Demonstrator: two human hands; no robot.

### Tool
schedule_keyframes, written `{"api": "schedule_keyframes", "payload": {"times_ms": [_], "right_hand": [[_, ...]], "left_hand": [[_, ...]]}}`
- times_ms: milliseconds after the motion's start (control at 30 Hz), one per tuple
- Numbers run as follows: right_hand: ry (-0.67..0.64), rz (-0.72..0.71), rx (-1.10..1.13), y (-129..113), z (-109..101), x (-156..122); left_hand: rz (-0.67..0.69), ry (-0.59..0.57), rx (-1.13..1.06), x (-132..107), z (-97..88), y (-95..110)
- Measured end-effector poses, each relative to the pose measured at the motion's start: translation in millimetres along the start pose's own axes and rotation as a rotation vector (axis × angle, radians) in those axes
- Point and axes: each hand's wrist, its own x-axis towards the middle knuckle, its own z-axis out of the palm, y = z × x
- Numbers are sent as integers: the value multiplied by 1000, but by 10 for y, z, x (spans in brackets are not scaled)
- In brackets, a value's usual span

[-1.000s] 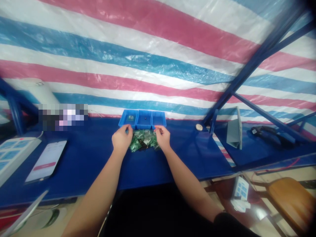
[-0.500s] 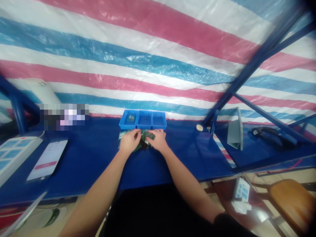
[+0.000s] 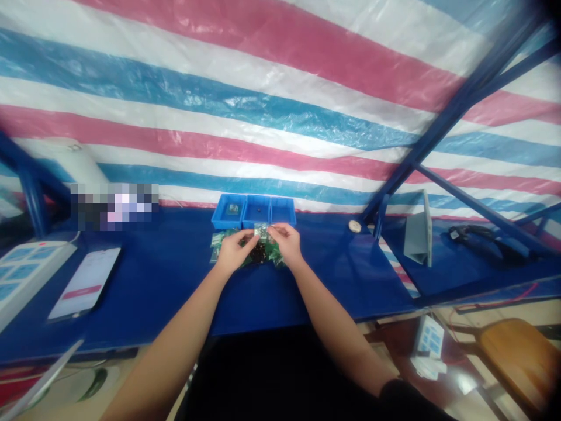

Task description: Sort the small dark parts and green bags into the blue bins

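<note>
Between my two hands is a small pale circuit board (image 3: 260, 230), raised over a pile. My left hand (image 3: 236, 250) pinches its left edge with thumb and fingers. At the right edge, my right hand (image 3: 287, 241) grips it between thumb and fingertips. Beneath lies a heap of green circuit boards (image 3: 274, 254), partly hidden by my hands, with small dark parts (image 3: 258, 255) in the middle. Just behind stand three joined blue bins (image 3: 256, 225). In the left bin lies a small green board (image 3: 234, 209), and the middle one holds a tiny dark piece (image 3: 259, 210).
On the blue table (image 3: 166, 280), a phone (image 3: 85, 283) and a white box (image 3: 26, 275) lie at left. A round pale disc (image 3: 354, 226) sits near the blue frame post (image 3: 380, 216) at right. Beyond it are a grey stand (image 3: 416, 237) and a black cable (image 3: 477, 240).
My hands have lifted a small pale board from the heap and now hold it between them. The right hand moved slightly right and up, uncovering the dark parts.
</note>
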Motion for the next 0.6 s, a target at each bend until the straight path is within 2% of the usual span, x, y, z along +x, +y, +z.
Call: {"api": "schedule_keyframes", "payload": {"times_ms": [133,267,600], "right_hand": [[-73,-14,-11,2,4,-9],[-94,-7,-56,-16,-8,-25],[-100,-24,-152,2,-19,-31]], "left_hand": [[-53,12,-81,6,2,-16],[-105,29,-118,23,-17,-2],[-76,95,-73,29,-12,-22]]}}
